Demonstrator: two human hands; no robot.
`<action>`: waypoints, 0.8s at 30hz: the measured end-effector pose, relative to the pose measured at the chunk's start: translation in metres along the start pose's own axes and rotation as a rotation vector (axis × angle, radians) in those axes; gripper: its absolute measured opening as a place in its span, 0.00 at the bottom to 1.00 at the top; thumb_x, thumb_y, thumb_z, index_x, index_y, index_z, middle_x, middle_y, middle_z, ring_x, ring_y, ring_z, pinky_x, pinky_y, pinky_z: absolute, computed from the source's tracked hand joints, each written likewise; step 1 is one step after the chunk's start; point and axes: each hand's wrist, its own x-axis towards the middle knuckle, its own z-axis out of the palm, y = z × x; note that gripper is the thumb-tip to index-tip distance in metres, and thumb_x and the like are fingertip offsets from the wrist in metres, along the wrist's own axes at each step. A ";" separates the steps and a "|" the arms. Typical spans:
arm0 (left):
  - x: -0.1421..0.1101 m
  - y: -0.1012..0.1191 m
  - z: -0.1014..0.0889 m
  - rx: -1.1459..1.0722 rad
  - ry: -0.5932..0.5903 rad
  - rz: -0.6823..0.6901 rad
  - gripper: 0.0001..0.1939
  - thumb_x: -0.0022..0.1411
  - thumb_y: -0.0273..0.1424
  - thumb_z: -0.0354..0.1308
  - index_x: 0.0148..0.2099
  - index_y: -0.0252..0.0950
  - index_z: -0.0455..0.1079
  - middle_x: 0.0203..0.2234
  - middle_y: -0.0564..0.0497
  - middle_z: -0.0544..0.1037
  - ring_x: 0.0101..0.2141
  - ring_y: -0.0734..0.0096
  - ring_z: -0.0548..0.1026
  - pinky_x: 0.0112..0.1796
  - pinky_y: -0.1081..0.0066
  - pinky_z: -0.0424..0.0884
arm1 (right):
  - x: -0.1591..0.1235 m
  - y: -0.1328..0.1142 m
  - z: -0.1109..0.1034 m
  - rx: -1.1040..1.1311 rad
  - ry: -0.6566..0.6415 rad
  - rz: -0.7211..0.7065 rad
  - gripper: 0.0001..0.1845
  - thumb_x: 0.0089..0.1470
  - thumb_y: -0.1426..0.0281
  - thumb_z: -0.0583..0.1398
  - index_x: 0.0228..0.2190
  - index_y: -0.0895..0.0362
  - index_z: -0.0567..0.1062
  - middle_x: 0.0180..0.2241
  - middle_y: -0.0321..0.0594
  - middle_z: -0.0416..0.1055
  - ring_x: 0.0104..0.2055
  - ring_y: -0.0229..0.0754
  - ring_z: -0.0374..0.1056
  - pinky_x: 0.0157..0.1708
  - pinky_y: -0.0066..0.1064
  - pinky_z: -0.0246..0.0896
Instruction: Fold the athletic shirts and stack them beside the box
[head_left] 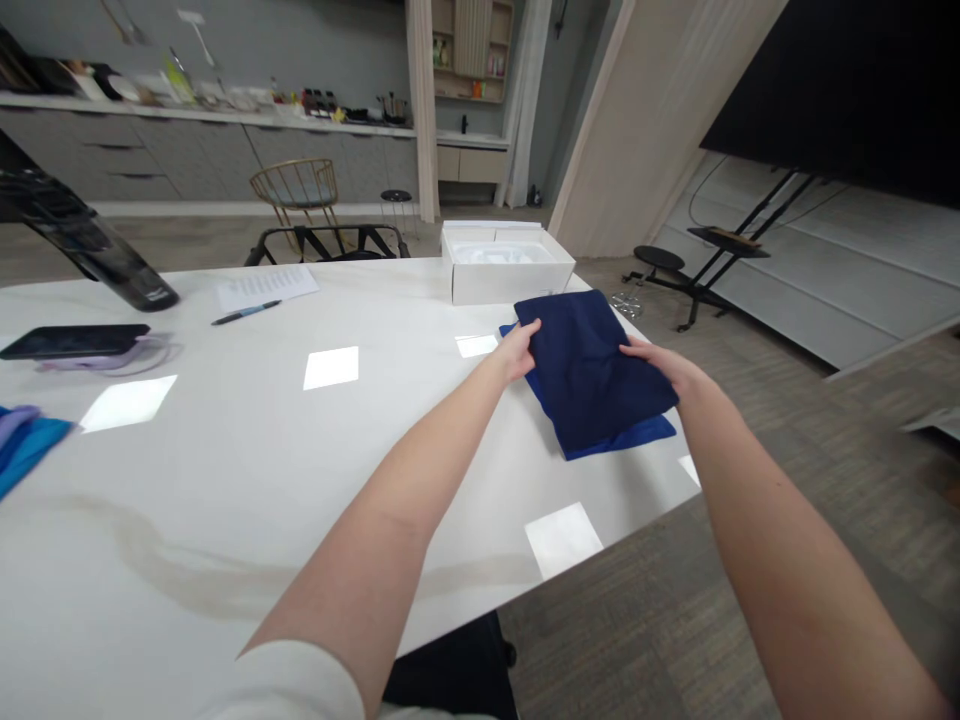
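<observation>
Navy cloth [581, 375] gripped at both sides, arms [397, 490] outstretched
Over blue cloth [637, 435], it is held by left hand [516, 353] and right hand [667, 367] near the table's [262, 470] right edge; broad surface is seen leftward.

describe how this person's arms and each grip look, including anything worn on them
The left arm comes out of a plain, off-white short sleeve and is bare below it. The right arm is bare as far as it shows; no sleeve is in view there. Neither the left grip nor the right grip wears a glove, and no watch or bracelet shows.
</observation>
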 end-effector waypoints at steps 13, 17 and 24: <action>-0.094 -0.016 -0.114 1.124 0.275 0.455 0.21 0.62 0.22 0.53 0.56 0.35 0.74 0.47 0.45 0.80 0.41 0.68 0.78 0.50 0.66 0.73 | -0.004 0.065 0.079 -1.271 0.567 -0.634 0.19 0.63 0.66 0.54 0.51 0.56 0.76 0.53 0.54 0.72 0.55 0.60 0.64 0.51 0.51 0.60; -0.156 0.006 -0.162 1.228 0.274 0.453 0.13 0.65 0.27 0.54 0.48 0.38 0.77 0.38 0.50 0.82 0.38 0.68 0.77 0.46 0.68 0.72 | -0.009 0.081 0.169 -1.202 0.291 -0.826 0.16 0.64 0.67 0.53 0.47 0.55 0.77 0.48 0.51 0.73 0.51 0.55 0.67 0.49 0.46 0.62; -0.261 0.043 -0.241 1.365 0.432 0.408 0.14 0.65 0.27 0.53 0.47 0.37 0.78 0.38 0.49 0.82 0.38 0.66 0.78 0.46 0.68 0.72 | -0.011 0.103 0.327 -0.942 -0.128 -0.837 0.13 0.64 0.67 0.54 0.44 0.55 0.78 0.40 0.42 0.74 0.35 0.43 0.68 0.42 0.36 0.63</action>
